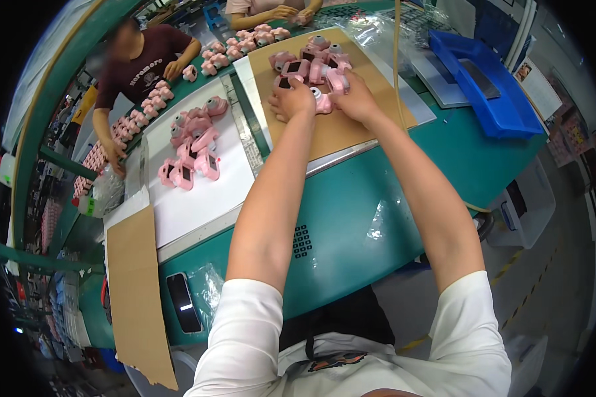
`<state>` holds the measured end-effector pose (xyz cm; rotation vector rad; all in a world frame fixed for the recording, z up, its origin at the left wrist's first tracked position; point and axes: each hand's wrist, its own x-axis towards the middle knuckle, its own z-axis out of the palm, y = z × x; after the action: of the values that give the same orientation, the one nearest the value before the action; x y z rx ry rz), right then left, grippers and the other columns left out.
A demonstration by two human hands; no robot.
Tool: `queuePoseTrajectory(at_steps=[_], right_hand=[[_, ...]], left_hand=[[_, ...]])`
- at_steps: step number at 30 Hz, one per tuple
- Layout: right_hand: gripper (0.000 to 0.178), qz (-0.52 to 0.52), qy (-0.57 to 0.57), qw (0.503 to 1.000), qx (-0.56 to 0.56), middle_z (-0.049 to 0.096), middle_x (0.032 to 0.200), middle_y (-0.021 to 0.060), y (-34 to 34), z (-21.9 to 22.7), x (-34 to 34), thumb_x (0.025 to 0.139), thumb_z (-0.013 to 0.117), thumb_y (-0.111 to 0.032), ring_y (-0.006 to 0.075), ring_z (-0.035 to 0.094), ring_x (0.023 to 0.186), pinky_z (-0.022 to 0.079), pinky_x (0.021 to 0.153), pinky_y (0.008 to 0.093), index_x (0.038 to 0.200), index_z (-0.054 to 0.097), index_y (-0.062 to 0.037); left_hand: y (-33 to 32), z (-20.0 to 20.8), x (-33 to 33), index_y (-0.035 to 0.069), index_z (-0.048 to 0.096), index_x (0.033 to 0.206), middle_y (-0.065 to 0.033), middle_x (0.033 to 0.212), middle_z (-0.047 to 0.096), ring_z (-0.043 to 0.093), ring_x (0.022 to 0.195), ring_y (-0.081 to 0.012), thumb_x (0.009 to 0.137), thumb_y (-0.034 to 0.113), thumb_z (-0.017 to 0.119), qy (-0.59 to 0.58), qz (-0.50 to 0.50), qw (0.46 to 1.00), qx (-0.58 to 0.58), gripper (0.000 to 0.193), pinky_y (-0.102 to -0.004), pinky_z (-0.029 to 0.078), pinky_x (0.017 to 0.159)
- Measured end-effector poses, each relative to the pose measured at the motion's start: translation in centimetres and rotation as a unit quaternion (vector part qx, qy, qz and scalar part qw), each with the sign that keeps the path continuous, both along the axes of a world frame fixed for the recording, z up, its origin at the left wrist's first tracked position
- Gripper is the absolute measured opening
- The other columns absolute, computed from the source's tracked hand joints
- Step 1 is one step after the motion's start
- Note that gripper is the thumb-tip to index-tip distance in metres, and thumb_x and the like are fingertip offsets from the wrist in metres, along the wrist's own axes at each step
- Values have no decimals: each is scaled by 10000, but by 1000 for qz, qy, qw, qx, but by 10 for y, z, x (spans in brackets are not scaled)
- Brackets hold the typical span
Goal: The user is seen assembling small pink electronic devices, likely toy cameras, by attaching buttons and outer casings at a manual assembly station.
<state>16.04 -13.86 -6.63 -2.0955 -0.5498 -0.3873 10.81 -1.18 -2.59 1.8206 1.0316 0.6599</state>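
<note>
Both arms reach forward to a cluster of pink toy cameras (311, 68) on a brown cardboard sheet (374, 129). My left hand (293, 101) curls its fingers round a pink camera at the cluster's near left side. At the near right, my right hand (356, 99) closes on another pink camera (338, 82), its fingers partly hidden. Between the hands lies a pink camera with a round white lens part (320, 99). Several more pink cameras (193, 135) lie loosely grouped on a white sheet (228, 172) to the left.
A blue tray (510, 112) stands at the right. A hose (398, 66) hangs beside the cardboard. A phone (183, 303) and a cardboard strip (136, 291) lie at the near left. Across the green bench (351, 218), two co-workers sit by rows of pink cameras (129, 126).
</note>
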Motion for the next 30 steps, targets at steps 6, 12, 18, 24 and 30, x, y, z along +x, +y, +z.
queuePoseTrajectory(at_steps=[6,12,18,24,30], right_hand=[[607,84,105,991,2,653,1144,236,-2,13,-25,861,674,-205,315,648,983,545,856,402,1410,511,-7],[483,163,-267,949,27,687,1214,176,2,44,-82,919,713,-286,286,663,984,529,868,366,1316,624,-27],[467,386,-40,922,17,580,1382,99,27,49,-256,969,679,-188,187,576,1153,469,922,321,1397,552,-52],[475,461,-63,880,-92,386,1604,133,22,54,-363,991,660,-193,241,449,1368,394,1013,336,1430,532,-68],[448,477,-59,869,-117,369,1611,118,17,39,-437,1006,604,-133,241,464,1349,404,998,342,1440,512,-70]], left_hand=[[35,22,-77,41,665,1251,-234,1271,643,619,1080,-411,1012,444,424,41,-93,992,69,526,-480,493,911],[95,98,-292,-19,668,1115,-143,1077,698,653,870,-225,1069,473,421,-400,-566,709,-130,552,-330,484,855],[62,187,-687,92,510,813,-80,806,615,633,726,-203,1046,287,544,10,-319,947,45,305,-314,501,721],[46,46,-954,75,642,844,-83,798,665,619,693,-194,988,220,587,121,-7,985,-126,211,-308,496,675],[-38,-231,-1133,7,636,1108,-160,944,691,658,779,-326,884,377,654,437,195,835,-271,433,-406,552,707]])
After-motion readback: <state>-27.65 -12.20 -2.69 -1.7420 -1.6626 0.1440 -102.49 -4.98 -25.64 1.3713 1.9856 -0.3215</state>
